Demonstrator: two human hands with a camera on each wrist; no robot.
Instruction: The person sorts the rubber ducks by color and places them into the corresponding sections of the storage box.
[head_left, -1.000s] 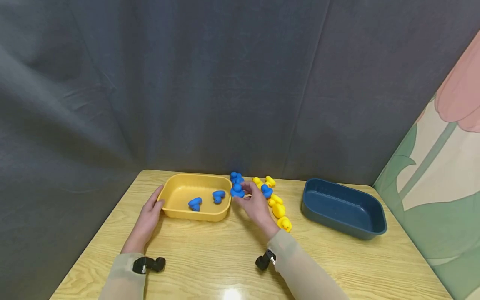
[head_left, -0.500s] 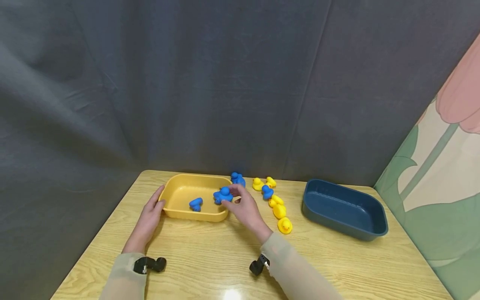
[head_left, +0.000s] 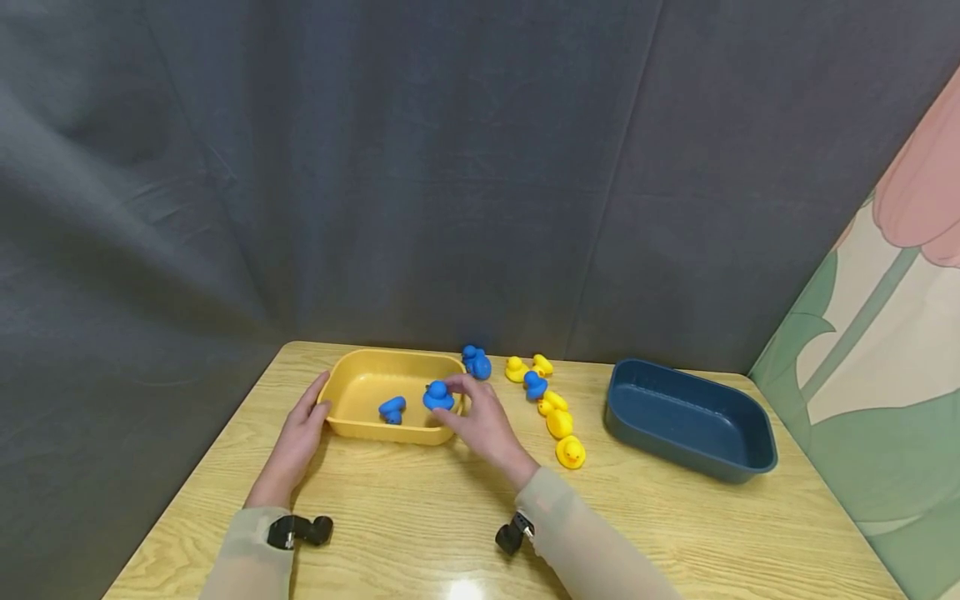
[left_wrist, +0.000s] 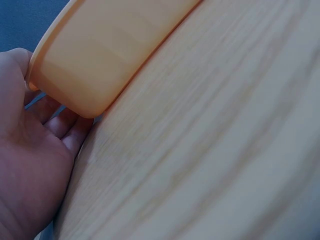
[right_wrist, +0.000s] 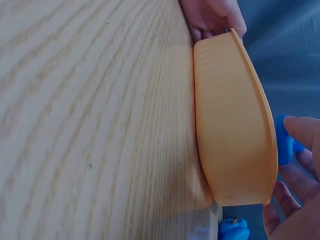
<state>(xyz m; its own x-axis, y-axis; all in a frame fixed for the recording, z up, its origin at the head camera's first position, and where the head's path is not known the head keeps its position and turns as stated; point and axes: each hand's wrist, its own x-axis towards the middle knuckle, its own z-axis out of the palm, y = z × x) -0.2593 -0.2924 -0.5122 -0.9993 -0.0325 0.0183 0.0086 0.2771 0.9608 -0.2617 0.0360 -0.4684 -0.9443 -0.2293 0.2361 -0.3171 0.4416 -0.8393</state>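
A: Hands?
B: Working apart. Right hand point(head_left: 482, 419) is pinching a blue duck point(head_left: 438, 398) between thumb and fingers; left hand point(head_left: 297, 427) is gripping the left end of the yellow tray point(head_left: 397, 434).

A: Where's the duck?
B: Hovering over the tray's right end. Right wrist view is showing its base just above rim height.

A: Handling advice?
B: My judgement: best to be lowering it level, fingers clearing the right wall, releasing low so it isn't toppling. A tipped blue duck point(head_left: 391, 407) is lying to its left; leave that space. Left hand should be bracing the tray.

A: Orientation?
B: Head is standing uppermost; beak seems to be facing left, though it's small. Long axis is running roughly left to right, along the tray's length.
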